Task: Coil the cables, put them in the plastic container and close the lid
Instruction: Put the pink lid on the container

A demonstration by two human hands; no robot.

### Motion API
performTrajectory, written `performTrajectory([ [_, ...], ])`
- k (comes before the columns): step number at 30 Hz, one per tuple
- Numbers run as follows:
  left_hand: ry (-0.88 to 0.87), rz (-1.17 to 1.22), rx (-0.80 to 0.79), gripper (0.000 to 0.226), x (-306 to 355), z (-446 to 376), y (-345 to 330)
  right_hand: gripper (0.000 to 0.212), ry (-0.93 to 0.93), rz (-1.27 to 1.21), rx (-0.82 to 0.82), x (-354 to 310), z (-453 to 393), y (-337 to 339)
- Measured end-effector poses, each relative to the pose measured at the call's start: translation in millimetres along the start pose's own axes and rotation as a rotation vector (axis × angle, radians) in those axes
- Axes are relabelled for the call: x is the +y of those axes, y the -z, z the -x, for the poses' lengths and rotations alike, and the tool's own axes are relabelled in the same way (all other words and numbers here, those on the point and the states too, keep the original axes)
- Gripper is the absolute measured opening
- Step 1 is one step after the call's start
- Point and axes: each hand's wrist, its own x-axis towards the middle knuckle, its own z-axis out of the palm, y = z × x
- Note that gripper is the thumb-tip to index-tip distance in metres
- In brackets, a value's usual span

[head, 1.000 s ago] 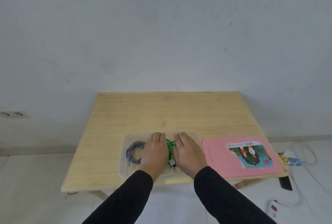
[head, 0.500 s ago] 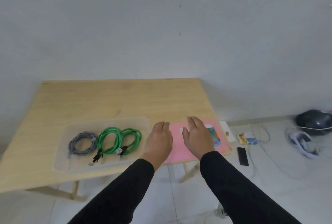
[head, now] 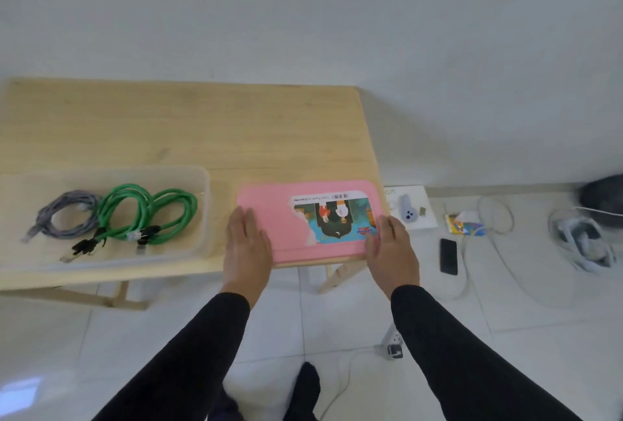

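A clear plastic container (head: 202, 184) sits open on the left of the wooden table (head: 202, 123). Inside lie a coiled grey cable (head: 64, 215) and two coiled green cables (head: 148, 211) with black plugs. The pink lid (head: 269, 204), with a picture label, lies flat at the table's front right corner. My left hand (head: 247, 245) rests at the lid's left end, fingers together and flat. My right hand (head: 391, 252) is at the lid's right end. Whether either hand grips the lid's edge does not show.
The table's right edge is just beyond the lid. On the tiled floor to the right lie a white box (head: 411, 208), a black phone (head: 448, 256), a snack packet (head: 467, 226), white cables and a power strip (head: 391, 348). A wall stands behind.
Both hands left the container and moved right to the pink lid, then spread to its two ends. The view swung right, so the container now sits at the left.
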Motion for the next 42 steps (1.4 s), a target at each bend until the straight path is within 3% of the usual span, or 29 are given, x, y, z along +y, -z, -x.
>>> performTrajectory([
  [7,0.041,0.157,0.112,0.046,23,-1,-10,0.042,-0.101,-0.160,0.006,13,-9,1],
  [11,0.033,0.203,0.138,0.046,38,-11,-1,0.040,-0.118,-0.183,0.091,12,-20,13],
  [20,-0.087,0.171,0.281,0.041,42,-36,69,0.037,-0.037,-0.263,0.252,-42,-29,46],
  [25,-0.074,0.171,0.354,0.041,-8,-33,131,0.039,0.043,-0.309,0.270,-118,-12,38],
  [33,0.060,0.140,0.360,0.042,-153,-3,221,0.037,0.114,-0.359,0.193,-263,50,-30],
  [42,0.151,0.277,0.218,0.041,-224,9,224,0.039,0.055,-0.259,0.160,-301,86,-71],
])
